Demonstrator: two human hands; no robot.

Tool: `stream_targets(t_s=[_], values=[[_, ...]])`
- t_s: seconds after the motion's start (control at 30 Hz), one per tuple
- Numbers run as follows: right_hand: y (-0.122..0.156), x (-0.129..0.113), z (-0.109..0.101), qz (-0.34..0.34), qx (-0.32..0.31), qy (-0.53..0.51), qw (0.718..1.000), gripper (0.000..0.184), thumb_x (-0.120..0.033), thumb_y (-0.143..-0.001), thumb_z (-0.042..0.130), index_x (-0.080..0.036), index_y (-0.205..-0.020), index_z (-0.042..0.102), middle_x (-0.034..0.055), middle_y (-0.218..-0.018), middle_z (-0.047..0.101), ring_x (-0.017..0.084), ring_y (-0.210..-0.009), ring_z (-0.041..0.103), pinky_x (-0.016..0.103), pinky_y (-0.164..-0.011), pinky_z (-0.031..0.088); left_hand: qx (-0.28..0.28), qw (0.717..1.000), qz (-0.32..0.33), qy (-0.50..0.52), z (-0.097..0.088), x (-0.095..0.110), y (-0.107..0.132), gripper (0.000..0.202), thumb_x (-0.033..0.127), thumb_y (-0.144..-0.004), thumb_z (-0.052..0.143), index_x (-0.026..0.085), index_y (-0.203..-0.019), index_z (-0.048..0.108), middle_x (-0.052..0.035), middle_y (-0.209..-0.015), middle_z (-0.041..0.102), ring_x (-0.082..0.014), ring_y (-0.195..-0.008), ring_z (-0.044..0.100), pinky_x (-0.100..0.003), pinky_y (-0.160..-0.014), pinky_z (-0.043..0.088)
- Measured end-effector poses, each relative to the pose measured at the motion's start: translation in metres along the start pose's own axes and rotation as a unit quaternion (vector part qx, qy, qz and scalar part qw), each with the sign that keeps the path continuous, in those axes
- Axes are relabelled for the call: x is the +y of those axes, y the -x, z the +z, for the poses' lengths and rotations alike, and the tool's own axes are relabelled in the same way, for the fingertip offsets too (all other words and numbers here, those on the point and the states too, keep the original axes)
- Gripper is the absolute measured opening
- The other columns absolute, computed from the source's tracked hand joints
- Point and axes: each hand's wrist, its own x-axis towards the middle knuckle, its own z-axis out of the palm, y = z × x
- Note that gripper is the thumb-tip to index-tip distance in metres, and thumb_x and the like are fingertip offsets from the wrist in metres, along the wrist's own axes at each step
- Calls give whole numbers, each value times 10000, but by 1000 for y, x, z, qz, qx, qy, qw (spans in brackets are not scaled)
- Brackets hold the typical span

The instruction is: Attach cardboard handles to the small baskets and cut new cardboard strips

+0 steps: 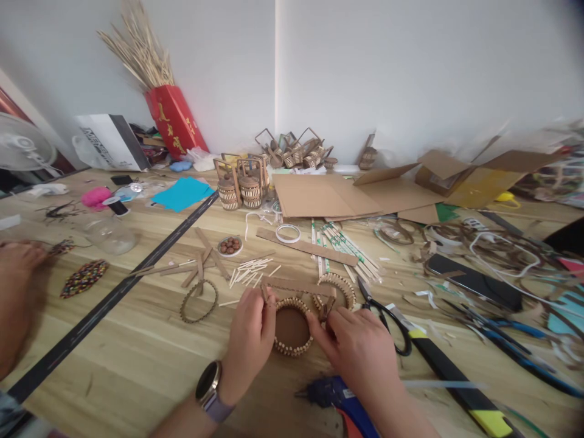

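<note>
My left hand (250, 337) and my right hand (360, 350) both pinch a small round basket (292, 328) made of short wooden sticks around a brown cardboard disc. A cardboard strip (296, 286) arches over it as a handle; my fingers grip it at each side. A second ring of sticks (340, 286) lies just behind the basket. A watch sits on my left wrist. Loose short sticks (249, 274) lie scattered behind my left hand.
Black scissors (387, 316) and a black-yellow knife (451, 377) lie to the right, a blue glue gun (340, 398) under my right wrist. Finished baskets (239, 182), cardboard sheets (319, 194) and a box stand behind. Another person's hand (16, 298) is at far left.
</note>
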Motion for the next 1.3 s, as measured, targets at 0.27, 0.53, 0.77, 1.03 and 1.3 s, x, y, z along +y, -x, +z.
stream_targets(t_s=[0.27,0.53,0.77,1.03,1.3], values=[[-4,1,4,-15,17,37,999,471,-255,-967,453,-205,-501,503,-8,-456,503,127,-436,470,297,-587,316,-3,1000,-3,15,2,-1,3,163,195,-1002,416,201,-902,545,-43,-823,635,-190,-776,608,-284,-666,460],[-2,-1,6,-13,26,56,998,474,-233,-961,449,-205,-492,511,1,-442,505,140,-427,466,311,-577,307,0,1000,4,16,3,-1,5,174,191,-998,419,200,-880,546,-35,-795,629,-188,-758,600,-283,-669,463],[-3,-2,5,-16,28,59,998,479,-229,-967,434,-203,-495,513,2,-439,507,144,-418,465,315,-566,300,2,1000,9,21,2,-1,5,166,159,-990,421,207,-889,544,-32,-803,632,-185,-767,597,-281,-678,464],[-2,-2,6,-11,27,60,998,486,-230,-967,434,-204,-486,505,1,-434,504,138,-417,467,312,-565,302,0,1000,3,24,2,-1,4,169,169,-990,421,208,-885,548,-36,-819,644,-189,-788,609,-285,-692,473],[-2,-1,5,-15,17,62,998,452,-209,-949,464,-199,-500,520,0,-446,518,132,-418,470,307,-578,312,-6,1000,-1,15,1,1,3,212,179,-988,409,215,-812,523,-37,-788,640,-190,-755,611,-289,-663,478]])
